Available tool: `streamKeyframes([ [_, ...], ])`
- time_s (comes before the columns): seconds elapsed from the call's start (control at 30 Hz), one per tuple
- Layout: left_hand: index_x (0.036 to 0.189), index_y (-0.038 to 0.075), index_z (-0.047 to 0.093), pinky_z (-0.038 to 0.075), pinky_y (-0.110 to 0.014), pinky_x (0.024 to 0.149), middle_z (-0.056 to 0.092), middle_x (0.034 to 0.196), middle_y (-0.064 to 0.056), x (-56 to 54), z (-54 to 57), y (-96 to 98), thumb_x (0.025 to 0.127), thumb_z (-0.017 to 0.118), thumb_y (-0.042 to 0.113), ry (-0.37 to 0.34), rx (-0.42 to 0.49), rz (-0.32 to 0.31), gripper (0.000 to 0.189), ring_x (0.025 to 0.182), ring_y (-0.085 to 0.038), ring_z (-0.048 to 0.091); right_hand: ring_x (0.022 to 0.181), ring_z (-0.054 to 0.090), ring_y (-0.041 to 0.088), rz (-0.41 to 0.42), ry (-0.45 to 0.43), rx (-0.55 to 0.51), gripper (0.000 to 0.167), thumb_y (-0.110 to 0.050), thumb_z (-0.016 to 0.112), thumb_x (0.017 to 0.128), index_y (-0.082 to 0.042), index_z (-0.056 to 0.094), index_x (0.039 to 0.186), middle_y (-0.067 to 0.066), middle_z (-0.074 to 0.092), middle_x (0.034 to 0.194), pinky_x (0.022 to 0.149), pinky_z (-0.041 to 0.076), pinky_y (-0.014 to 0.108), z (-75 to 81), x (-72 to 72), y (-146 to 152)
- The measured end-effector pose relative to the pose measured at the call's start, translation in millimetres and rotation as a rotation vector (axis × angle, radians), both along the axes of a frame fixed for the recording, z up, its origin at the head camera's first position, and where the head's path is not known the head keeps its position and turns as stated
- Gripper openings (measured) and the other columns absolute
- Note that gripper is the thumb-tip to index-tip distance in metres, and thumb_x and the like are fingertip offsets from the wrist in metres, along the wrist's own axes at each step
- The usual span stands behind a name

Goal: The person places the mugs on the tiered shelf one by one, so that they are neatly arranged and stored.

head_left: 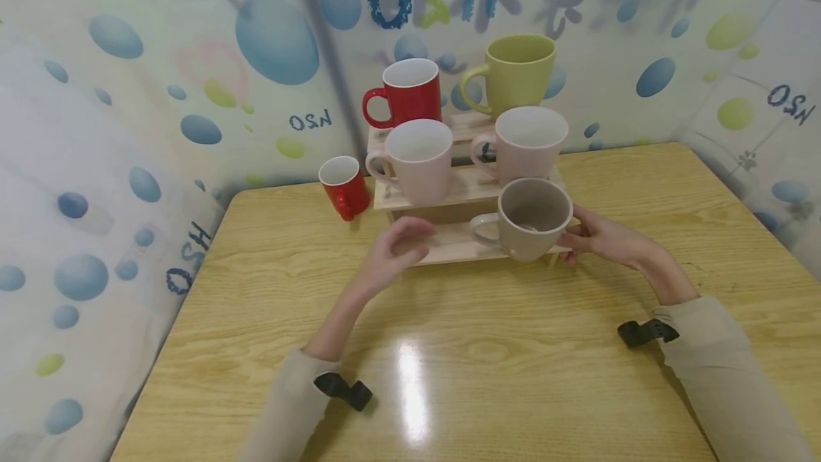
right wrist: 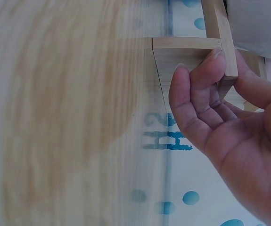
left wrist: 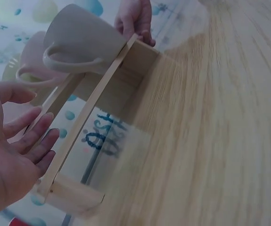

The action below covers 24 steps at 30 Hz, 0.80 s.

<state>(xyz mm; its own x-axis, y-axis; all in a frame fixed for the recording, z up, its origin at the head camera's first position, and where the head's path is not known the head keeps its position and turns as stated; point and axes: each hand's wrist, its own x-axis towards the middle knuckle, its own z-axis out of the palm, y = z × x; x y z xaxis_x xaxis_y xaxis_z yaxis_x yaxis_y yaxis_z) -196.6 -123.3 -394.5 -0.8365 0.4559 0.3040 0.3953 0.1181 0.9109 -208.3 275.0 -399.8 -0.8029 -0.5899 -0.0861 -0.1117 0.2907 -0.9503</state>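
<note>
A tiered wooden rack [head_left: 449, 244] stands on the table with mugs on its steps. My right hand [head_left: 606, 234] grips the right end of its lowest shelf; in the right wrist view, curled fingers [right wrist: 206, 75] wrap the wooden edge. Right beside that hand, a grey-beige mug [head_left: 529, 237] sits on the same shelf. My left hand [head_left: 391, 252] hovers by the shelf's left end, fingers loosely bent and holding nothing. Two pale pink mugs [head_left: 420, 173] occupy the middle step. On the top step are a red mug [head_left: 413, 102] and a yellow-green mug [head_left: 521, 77].
Left of the rack, another red mug [head_left: 346, 191] stands on the wooden table [head_left: 487, 348], handle toward the front. A printed curtain [head_left: 212, 34] with blue and green spots hangs behind the table and along its sides.
</note>
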Motion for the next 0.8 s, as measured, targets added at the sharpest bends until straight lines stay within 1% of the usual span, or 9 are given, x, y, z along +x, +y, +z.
streamKeyframes([
  [0.13, 0.122, -0.008, 0.057, 0.047, -0.044, 0.1, 0.062, 0.121, -0.026, 2.0, 1.2, -17.7, 0.093, 0.062, -0.005, -0.014, 0.027, 0.019, 0.03, 0.114, -0.041, 0.058, 0.088, 0.066, 0.028, -0.003, -0.004, 0.002, 0.062, -0.009, 0.05, 0.106, -0.004, 0.015, 0.156, 0.005, 0.067, 0.114, 0.075, 0.057, 0.038, -0.4, -0.1, -0.3],
  [0.2, 0.122, -0.01, 0.057, 0.046, -0.042, 0.101, 0.061, 0.12, -0.028, 2.0, 1.9, -26.6, 0.093, 0.061, -0.005, -0.019, 0.054, 0.041, 0.029, 0.115, -0.04, 0.057, 0.088, 0.066, 0.028, -0.004, -0.004, 0.004, 0.062, -0.009, 0.05, 0.106, -0.003, 0.014, 0.156, 0.005, 0.067, 0.113, 0.075, 0.057, 0.038, -0.5, -0.1, -0.5],
  [0.27, 0.121, -0.011, 0.057, 0.045, -0.039, 0.102, 0.061, 0.12, -0.03, 1.8, 2.9, -35.3, 0.094, 0.059, -0.005, -0.028, 0.083, 0.067, 0.029, 0.116, -0.036, 0.058, 0.087, 0.066, 0.027, -0.005, -0.003, 0.006, 0.062, -0.008, 0.049, 0.106, -0.003, 0.014, 0.156, 0.005, 0.067, 0.113, 0.075, 0.057, 0.038, -0.6, -0.1, -0.7],
  [0.37, 0.12, -0.013, 0.057, 0.048, -0.032, 0.1, 0.062, 0.119, -0.029, 0.3, 3.7, -48.2, 0.094, 0.058, -0.004, -0.03, 0.108, 0.124, 0.027, 0.114, -0.026, 0.061, 0.087, 0.066, 0.027, -0.005, -0.001, 0.007, 0.062, -0.008, 0.049, 0.106, -0.003, 0.014, 0.156, 0.004, 0.067, 0.112, 0.075, 0.057, 0.038, -0.5, 0.1, -0.7],
  [0.4, 0.12, -0.013, 0.057, 0.047, -0.03, 0.1, 0.062, 0.118, -0.028, -0.5, 4.0, -52.4, 0.095, 0.057, -0.003, -0.031, 0.113, 0.144, 0.027, 0.113, -0.022, 0.061, 0.087, 0.066, 0.027, -0.005, 0.0, 0.006, 0.062, -0.008, 0.049, 0.106, -0.003, 0.014, 0.156, 0.004, 0.067, 0.113, 0.075, 0.057, 0.038, -0.5, 0.2, -0.7],
  [0.47, 0.119, -0.014, 0.057, 0.049, -0.027, 0.095, 0.064, 0.116, -0.023, -2.3, 4.1, -61.1, 0.095, 0.057, -0.002, -0.033, 0.123, 0.184, 0.027, 0.11, -0.017, 0.062, 0.088, 0.066, 0.028, -0.006, 0.0, 0.007, 0.062, -0.009, 0.049, 0.106, -0.003, 0.014, 0.156, 0.004, 0.067, 0.114, 0.075, 0.057, 0.038, -0.3, 0.3, -0.7],
  [0.53, 0.119, -0.015, 0.057, 0.049, -0.025, 0.094, 0.065, 0.114, -0.018, -4.6, 3.4, -69.5, 0.096, 0.057, -0.002, -0.033, 0.125, 0.224, 0.026, 0.108, -0.014, 0.062, 0.088, 0.066, 0.028, -0.007, 0.0, 0.006, 0.062, -0.009, 0.05, 0.106, -0.003, 0.014, 0.156, 0.005, 0.067, 0.115, 0.075, 0.057, 0.038, -0.1, 0.4, -0.8],
  [0.6, 0.119, -0.015, 0.057, 0.049, -0.025, 0.094, 0.065, 0.114, -0.016, -6.8, 2.6, -77.5, 0.097, 0.056, -0.002, -0.042, 0.128, 0.26, 0.026, 0.106, -0.013, 0.062, 0.088, 0.066, 0.028, -0.01, -0.001, 0.008, 0.062, -0.009, 0.05, 0.106, -0.003, 0.015, 0.156, 0.005, 0.067, 0.115, 0.075, 0.057, 0.038, 0.0, 0.2, -1.0],
  [0.8, 0.123, -0.013, 0.056, 0.047, -0.024, 0.096, 0.061, 0.119, -0.027, -14.2, -1.9, -95.0, 0.1, 0.052, 0.0, -0.091, 0.136, 0.361, 0.027, 0.104, -0.012, 0.063, 0.088, 0.066, 0.028, -0.015, 0.0, 0.012, 0.061, -0.009, 0.05, 0.106, -0.002, 0.016, 0.156, 0.008, 0.066, 0.115, 0.075, 0.057, 0.037, 0.1, -0.2, -1.1],
])
